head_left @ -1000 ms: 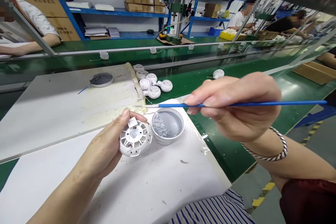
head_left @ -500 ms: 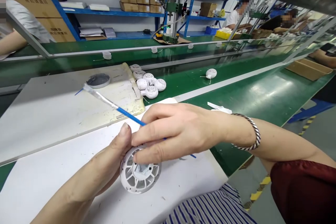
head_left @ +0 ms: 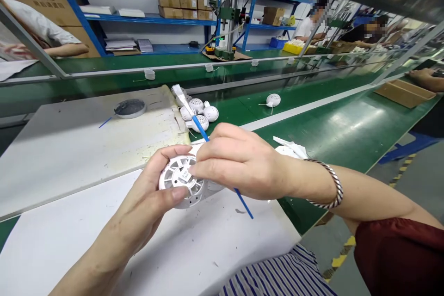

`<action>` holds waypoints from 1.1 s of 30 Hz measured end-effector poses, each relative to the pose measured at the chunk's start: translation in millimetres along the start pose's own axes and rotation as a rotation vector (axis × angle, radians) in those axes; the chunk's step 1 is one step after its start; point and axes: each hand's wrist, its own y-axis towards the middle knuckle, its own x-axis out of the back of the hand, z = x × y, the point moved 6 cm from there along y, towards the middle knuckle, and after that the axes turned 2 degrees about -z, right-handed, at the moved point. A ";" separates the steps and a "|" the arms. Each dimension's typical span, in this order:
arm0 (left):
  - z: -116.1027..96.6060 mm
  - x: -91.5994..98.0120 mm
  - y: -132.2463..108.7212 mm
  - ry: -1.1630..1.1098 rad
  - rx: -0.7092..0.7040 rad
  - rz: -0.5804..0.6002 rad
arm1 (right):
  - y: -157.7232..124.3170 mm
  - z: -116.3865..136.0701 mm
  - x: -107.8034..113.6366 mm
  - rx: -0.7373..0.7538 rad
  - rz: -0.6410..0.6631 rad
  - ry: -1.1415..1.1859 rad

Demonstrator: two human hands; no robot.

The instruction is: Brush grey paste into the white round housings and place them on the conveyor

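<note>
Evenly, the right hand (head_left: pixel 243 162) extends across to meet the raised left hand (head_left: pixel 149 189) above a white paper sheet (head_left: pixel 173 249). Between them, a round white plastic spoked housing (head_left: pixel 176 173) tilts, bearing a small white square piece (head_left: pixel 185 175) at its hub. The left fingers clasp its rim; the right fingers pinch a slim blue-handled brush (head_left: pixel 200 128), fingertips at the square piece.

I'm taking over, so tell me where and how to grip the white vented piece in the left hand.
Probably grip the white vented piece by its outer rim, coming from the left, as the left hand does: it is round, its open-spoked face carries a small square near the middle, and the right hand, with the brush, crowds its right side.
</note>
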 end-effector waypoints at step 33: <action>-3.8 18.3 4.0 -0.026 -0.083 -0.138 | -22.4 17.9 8.4 -0.072 -0.014 0.118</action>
